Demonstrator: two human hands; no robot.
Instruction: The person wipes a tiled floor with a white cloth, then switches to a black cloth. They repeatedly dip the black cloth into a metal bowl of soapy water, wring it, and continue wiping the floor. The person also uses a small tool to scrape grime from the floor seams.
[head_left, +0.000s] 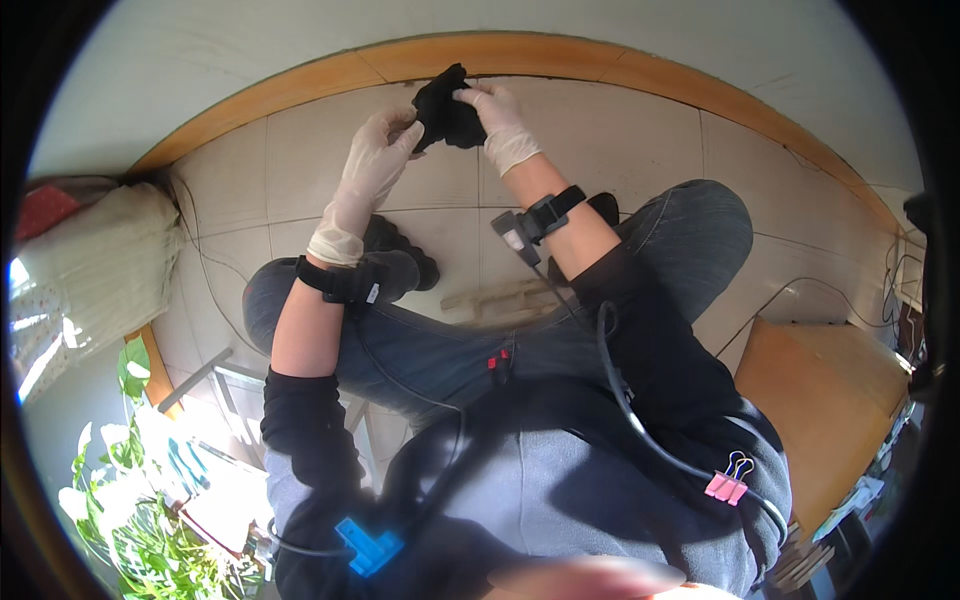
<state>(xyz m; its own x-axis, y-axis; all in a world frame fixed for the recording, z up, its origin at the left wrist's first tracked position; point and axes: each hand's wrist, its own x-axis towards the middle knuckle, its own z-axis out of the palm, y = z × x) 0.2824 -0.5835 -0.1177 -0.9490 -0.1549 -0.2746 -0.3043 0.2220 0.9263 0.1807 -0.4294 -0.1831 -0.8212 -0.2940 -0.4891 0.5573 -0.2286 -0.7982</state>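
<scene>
A crumpled piece of black cloth (448, 112) is held up before me, above the tiled floor near the wall. My left hand (382, 150), in a thin whitish glove, pinches its left edge between thumb and fingers. My right hand (501, 124), gloved the same way, grips the cloth on its right side, with the thumb on top. The cloth's exact kind cannot be told. Black straps with small devices and cables sit on both forearms.
An orange-brown baseboard (525, 56) runs along the wall. Leafy plants (150, 525) stand at lower left, near a metal frame (217, 367). A wooden cabinet (825, 405) is at right. Loose cables (199, 240) lie on the left floor.
</scene>
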